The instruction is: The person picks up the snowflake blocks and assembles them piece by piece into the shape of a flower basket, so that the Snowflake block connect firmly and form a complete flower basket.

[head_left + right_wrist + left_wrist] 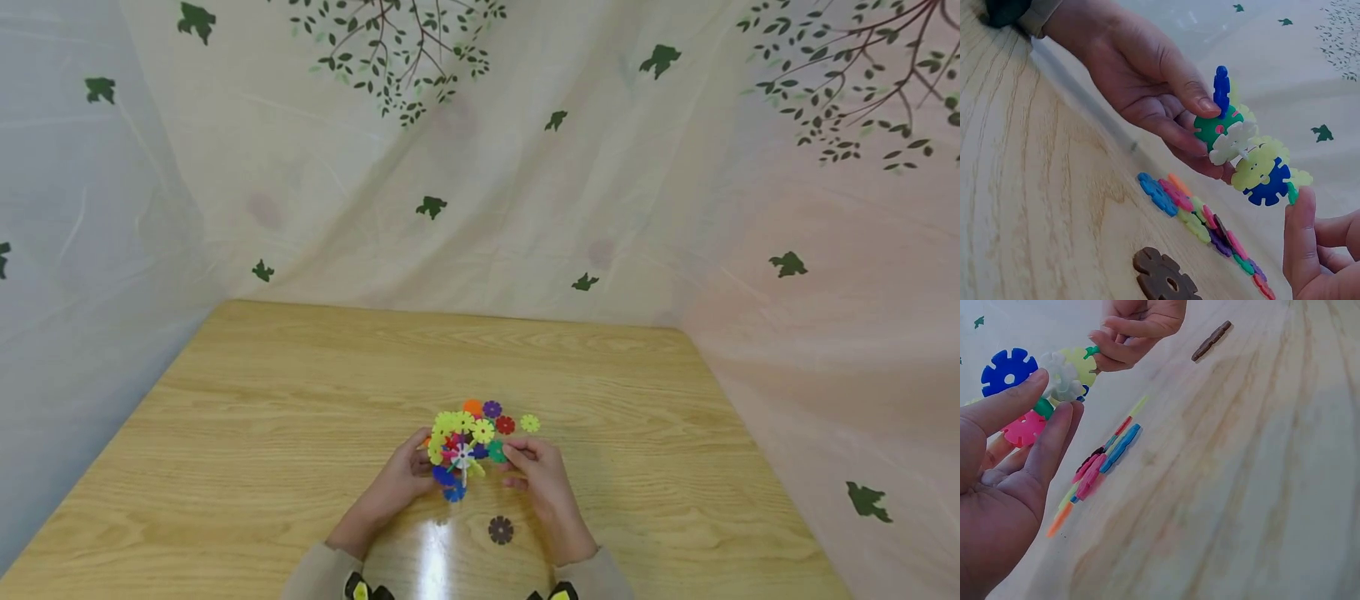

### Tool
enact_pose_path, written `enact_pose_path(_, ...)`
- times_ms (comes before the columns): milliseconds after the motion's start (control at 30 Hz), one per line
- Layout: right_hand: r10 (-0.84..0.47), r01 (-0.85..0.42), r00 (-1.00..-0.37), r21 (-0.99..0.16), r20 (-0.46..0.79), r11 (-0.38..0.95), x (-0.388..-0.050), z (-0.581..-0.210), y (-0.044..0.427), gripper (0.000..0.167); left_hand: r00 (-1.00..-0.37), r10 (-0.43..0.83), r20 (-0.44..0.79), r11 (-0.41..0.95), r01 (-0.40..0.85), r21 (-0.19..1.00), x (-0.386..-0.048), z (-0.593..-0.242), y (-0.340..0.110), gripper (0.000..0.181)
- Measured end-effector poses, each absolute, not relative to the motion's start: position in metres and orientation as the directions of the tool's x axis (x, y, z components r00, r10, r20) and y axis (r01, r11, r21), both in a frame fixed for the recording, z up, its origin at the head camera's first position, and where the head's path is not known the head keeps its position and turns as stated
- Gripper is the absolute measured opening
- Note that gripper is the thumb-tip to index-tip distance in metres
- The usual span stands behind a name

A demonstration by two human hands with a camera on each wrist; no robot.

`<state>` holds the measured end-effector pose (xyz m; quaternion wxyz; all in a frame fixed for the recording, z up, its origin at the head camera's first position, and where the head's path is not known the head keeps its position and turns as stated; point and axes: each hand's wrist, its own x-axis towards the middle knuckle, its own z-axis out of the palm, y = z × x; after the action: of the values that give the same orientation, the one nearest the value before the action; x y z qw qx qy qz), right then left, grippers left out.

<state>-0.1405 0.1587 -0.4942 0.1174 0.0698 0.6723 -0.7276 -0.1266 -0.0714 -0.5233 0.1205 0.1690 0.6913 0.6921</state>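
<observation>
My left hand (402, 477) holds a built-up cluster of notched plastic snowflake discs above the table. In the left wrist view its thumb and fingers grip the cluster near a blue disc (1010, 373) and a pink disc (1025, 429). White (1234, 142), yellow and blue discs stick out from the joined piece in the right wrist view. My right hand (542, 475) pinches a green disc (497, 451) at the cluster's right side. That disc appears edge-on and touches the cluster; whether it is slotted in I cannot tell.
Loose discs lie on the wooden table (300, 383) beneath and behind the cluster, among them a red disc (506, 425), a purple disc (492, 409) and a yellow disc (530, 423). One brown disc (501, 530) lies apart, nearer me. A printed cloth (510, 167) hangs around the table.
</observation>
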Motion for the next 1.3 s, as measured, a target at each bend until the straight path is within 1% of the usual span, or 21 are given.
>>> enact_pose_path(167, -0.149, 0.326, -0.941, -0.934, -0.305, -0.149, -0.141, -0.497, 0.162, 0.012, -0.914, 0.400, 0.064, -0.017, 0.062, 0.998, -0.126, -0.521, -0.071, 0.062)
enact_pose_path(233, -0.152, 0.324, -0.941, -0.935, -0.302, -0.143, -0.141, -0.498, 0.162, 0.012, -0.914, 0.399, 0.065, -0.015, 0.065, 0.998, -0.126, -0.521, -0.071, 0.063)
enact_pose_path(333, -0.104, 0.264, -0.961, -0.963, -0.257, -0.052, -0.142, -0.498, 0.160, 0.015, -0.913, 0.404, 0.064, -0.019, 0.061, 0.998, -0.126, -0.521, -0.071, 0.063)
enact_pose_path(433, -0.016, 0.171, -0.985, -0.980, -0.174, 0.104, -0.142, -0.496, 0.158, 0.019, -0.913, 0.403, 0.057, -0.024, 0.052, 0.998, -0.127, -0.521, -0.071, 0.060)
enact_pose_path(500, 0.040, 0.125, -0.992, -0.971, -0.119, 0.203, -0.142, -0.495, 0.156, 0.018, -0.918, 0.394, 0.049, -0.019, 0.045, 0.999, -0.128, -0.522, -0.071, 0.058)
enact_pose_path(567, 0.081, 0.095, -0.994, -0.960, -0.076, 0.263, -0.141, -0.493, 0.156, 0.017, -0.921, 0.385, 0.052, -0.010, 0.052, 0.999, -0.128, -0.522, -0.071, 0.057)
enact_pose_path(633, 0.104, 0.076, -0.993, -0.954, -0.047, 0.290, -0.140, -0.491, 0.155, 0.016, -0.925, 0.377, 0.053, -0.002, 0.057, 0.998, -0.128, -0.523, -0.071, 0.057)
enact_pose_path(700, 0.101, 0.058, -0.994, -0.956, -0.031, 0.286, -0.140, -0.490, 0.155, 0.015, -0.925, 0.376, 0.056, -0.001, 0.060, 0.998, -0.128, -0.523, -0.071, 0.058)
enact_pose_path(867, 0.062, 0.067, -0.997, -0.964, -0.052, 0.258, -0.140, -0.489, 0.153, 0.016, -0.919, 0.388, 0.072, -0.012, 0.073, 0.997, -0.129, -0.525, -0.072, 0.059)
enact_pose_path(1000, 0.050, 0.090, -0.996, -0.960, -0.080, 0.265, -0.139, -0.490, 0.151, 0.017, -0.920, 0.388, 0.065, -0.005, 0.069, 0.998, -0.129, -0.524, -0.072, 0.057)
enact_pose_path(1167, 0.028, 0.065, -0.998, -0.957, -0.060, 0.281, -0.138, -0.490, 0.149, 0.015, -0.918, 0.393, 0.052, 0.001, 0.057, 0.998, -0.128, -0.522, -0.074, 0.054)
enact_pose_path(1300, 0.018, 0.064, -0.998, -0.948, -0.061, 0.311, -0.136, -0.489, 0.146, 0.013, -0.914, 0.401, 0.059, -0.001, 0.064, 0.998, -0.128, -0.521, -0.074, 0.056)
